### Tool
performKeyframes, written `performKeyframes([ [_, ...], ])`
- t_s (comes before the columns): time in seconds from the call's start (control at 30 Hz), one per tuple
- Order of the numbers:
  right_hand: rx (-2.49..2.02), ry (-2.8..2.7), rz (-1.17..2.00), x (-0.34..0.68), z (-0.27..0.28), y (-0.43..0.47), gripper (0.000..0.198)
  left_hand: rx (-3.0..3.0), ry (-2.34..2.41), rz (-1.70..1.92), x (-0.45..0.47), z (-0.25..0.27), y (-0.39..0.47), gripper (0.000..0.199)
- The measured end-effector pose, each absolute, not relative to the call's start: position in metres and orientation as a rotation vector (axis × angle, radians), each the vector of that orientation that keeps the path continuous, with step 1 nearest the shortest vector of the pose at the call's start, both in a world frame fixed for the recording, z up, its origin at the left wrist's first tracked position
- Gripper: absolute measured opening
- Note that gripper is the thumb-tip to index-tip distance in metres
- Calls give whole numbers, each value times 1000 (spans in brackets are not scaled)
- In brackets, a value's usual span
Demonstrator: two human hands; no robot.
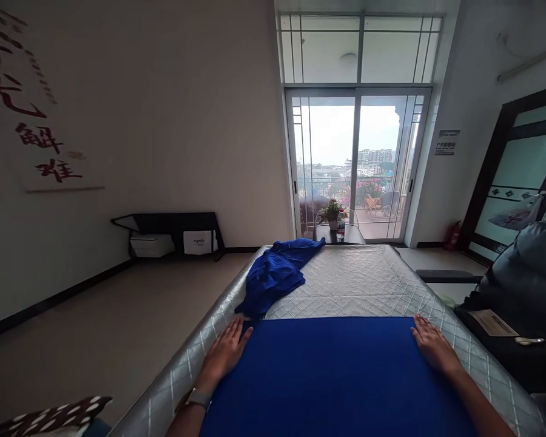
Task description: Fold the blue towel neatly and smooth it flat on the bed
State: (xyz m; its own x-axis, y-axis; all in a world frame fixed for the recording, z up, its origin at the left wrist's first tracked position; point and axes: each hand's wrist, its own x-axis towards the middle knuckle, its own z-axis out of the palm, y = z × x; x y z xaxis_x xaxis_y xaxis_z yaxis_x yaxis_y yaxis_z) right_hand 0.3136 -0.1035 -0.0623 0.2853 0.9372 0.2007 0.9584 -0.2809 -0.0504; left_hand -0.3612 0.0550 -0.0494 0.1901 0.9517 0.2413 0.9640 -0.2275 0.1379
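A flat blue cloth [327, 376] lies spread over the near part of a silver quilted surface [359, 279]. At the cloth's far left corner rests my left hand [227, 347], laid flat with fingers stretched out and the thumb slightly apart. My right hand [432, 345] lies open at the far right corner, its fingers pointing forward along the edge. Neither hand grips anything. Beyond my left hand a crumpled blue garment [275, 273] is heaped at the left side of the quilted surface.
Behind the far end stands a small table [359, 235] with a potted plant [331, 210] and a bottle [341, 224]. A black armchair [528, 273] stands at the right. Along the left wall is a low black bench [175, 224]. A patterned cushion [50, 419] lies lower left.
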Motion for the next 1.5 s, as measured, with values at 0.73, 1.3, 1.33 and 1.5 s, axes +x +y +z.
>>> performKeyframes([
  [0.73, -2059, -2084, 101, 79, 49, -89, 63, -2738, -1370, -517, -143, 31, -25, 68],
  [1.3, -2001, -2140, 259, 39, 15, -67, 65, -2897, -1391, -555, -102, -17, -17, 70],
  [1.33, -2007, -2138, 262, 41, 16, -68, 65, -2889, -1394, -553, -105, -16, -17, 70],
  [1.5, -2122, -2083, 244, 85, 17, -82, 69, -2780, -1574, -452, -149, -9, -6, 76],
])
